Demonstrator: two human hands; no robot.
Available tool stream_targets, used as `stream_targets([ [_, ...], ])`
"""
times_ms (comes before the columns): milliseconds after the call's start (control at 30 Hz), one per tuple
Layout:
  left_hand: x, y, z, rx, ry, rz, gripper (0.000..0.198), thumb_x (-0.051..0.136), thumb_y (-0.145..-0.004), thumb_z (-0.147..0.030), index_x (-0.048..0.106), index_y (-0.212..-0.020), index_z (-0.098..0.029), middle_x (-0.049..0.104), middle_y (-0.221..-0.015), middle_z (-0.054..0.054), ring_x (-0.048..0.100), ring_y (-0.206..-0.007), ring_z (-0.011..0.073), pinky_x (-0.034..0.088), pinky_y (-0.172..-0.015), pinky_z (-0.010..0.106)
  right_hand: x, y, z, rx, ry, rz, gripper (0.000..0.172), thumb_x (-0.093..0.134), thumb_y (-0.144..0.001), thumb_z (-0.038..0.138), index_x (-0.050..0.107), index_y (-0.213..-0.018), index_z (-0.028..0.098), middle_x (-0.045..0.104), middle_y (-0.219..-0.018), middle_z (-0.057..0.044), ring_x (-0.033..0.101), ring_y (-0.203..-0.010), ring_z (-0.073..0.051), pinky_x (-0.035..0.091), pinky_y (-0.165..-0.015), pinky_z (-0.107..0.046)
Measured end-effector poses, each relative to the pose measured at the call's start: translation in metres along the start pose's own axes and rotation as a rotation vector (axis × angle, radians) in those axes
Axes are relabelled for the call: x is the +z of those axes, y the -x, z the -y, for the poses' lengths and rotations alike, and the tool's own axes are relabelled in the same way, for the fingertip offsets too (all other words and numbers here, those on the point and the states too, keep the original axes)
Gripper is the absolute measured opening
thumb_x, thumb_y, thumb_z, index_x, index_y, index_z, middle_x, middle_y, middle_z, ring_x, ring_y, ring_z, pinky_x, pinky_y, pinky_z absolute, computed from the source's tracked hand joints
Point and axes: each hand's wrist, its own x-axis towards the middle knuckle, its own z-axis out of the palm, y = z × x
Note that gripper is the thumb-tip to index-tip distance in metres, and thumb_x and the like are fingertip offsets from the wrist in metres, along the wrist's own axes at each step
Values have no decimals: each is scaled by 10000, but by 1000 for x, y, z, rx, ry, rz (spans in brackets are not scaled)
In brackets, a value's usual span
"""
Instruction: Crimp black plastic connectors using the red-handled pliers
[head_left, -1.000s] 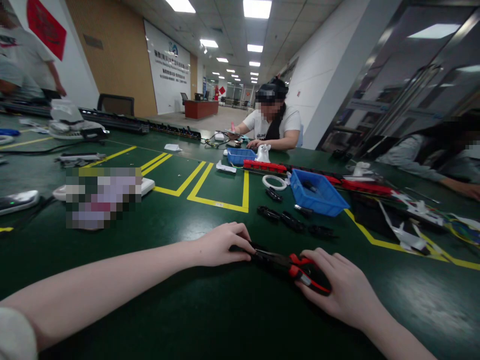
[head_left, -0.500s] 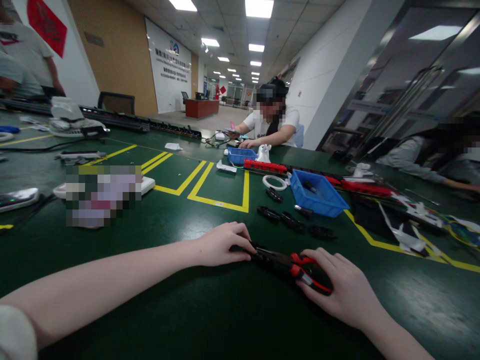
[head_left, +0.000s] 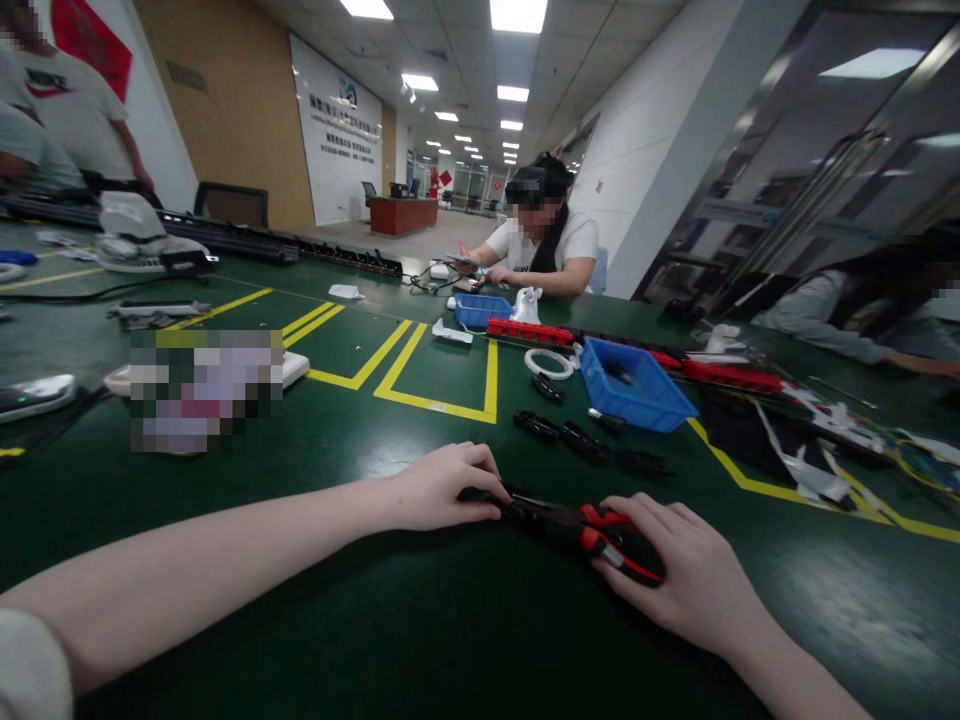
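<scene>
My right hand (head_left: 667, 560) is closed around the red and black handles of a pair of pliers (head_left: 592, 530). The long jaws point left, toward my left hand (head_left: 450, 488). Between my left thumb and fingers is a small black part (head_left: 517, 503), which the plier tips meet; its exact shape is too dark to make out. Beyond my hands, several similar black parts (head_left: 585, 442) lie in a slanting row on the green table (head_left: 420, 620).
A blue bin (head_left: 637, 390) with black pieces inside stands behind the row, beside a white ring (head_left: 548, 364). Red strips (head_left: 731, 377) and loose wires lie at the right. A phone-like object (head_left: 217, 395) lies at the left. Across the table sits a person (head_left: 544, 240).
My hands and the pliers stay almost in place. The person across the table has shifted their arms slightly, and a standing person at the far left has moved a little to the right.
</scene>
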Motion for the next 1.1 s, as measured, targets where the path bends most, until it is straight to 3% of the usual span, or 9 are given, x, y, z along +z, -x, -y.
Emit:
stream_targets([
  [1100, 3, 0, 5, 36, -67, 11, 273, 670, -900, -239, 696, -1170, -268, 594, -1096, 65, 576, -980, 203, 478, -822, 331, -3, -1, 3, 13, -42, 18, 402, 644, -780, 447, 631, -1116, 225, 722, -982, -76, 661, -765, -204, 512, -677, -345],
])
